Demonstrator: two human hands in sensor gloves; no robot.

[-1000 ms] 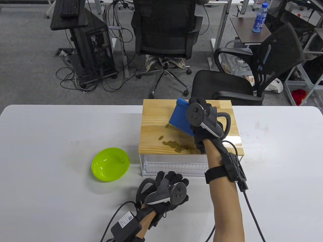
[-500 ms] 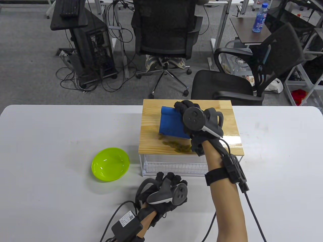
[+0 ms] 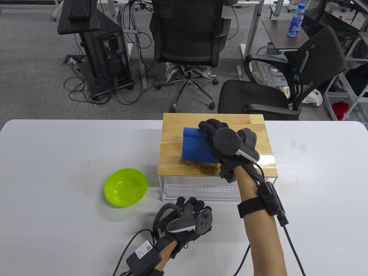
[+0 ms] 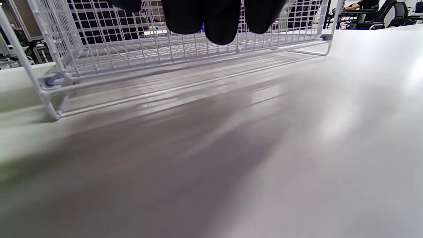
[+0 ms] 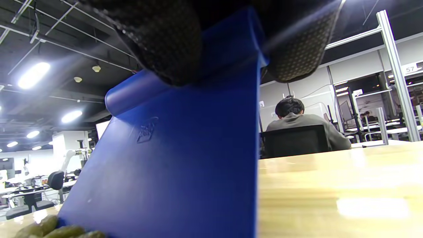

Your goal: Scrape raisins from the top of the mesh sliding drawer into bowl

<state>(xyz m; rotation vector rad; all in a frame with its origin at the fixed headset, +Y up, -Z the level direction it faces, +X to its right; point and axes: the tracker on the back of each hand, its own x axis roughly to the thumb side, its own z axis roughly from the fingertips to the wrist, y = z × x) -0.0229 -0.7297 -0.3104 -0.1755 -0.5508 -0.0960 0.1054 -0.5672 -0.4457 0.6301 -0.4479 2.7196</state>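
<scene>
A wooden top [image 3: 175, 135] covers the white mesh sliding drawer [image 3: 198, 191] in the middle of the table. My right hand [image 3: 221, 138] grips a blue scraper [image 3: 197, 146] whose lower edge stands on the wood. A heap of greenish raisins [image 3: 202, 166] lies pressed against that edge, close to the top's front rim. The scraper [image 5: 172, 172] fills the right wrist view, with raisins [image 5: 53, 228] at its foot. A lime green bowl [image 3: 126, 187] sits empty on the table left of the drawer. My left hand [image 3: 191, 215] rests on the table before the mesh front [image 4: 158, 46], holding nothing.
The white table [image 3: 57, 161] stretches to both sides. Behind its far edge stand black office chairs [image 3: 258, 97], a computer cart [image 3: 95, 49] and a side table with a water bottle [image 3: 296, 20]. A seated person [image 5: 297, 129] shows in the right wrist view.
My right hand swung the scraper left and drew it toward the front rim. The scattered raisins are now bunched into one heap against its edge. The left hand barely moved.
</scene>
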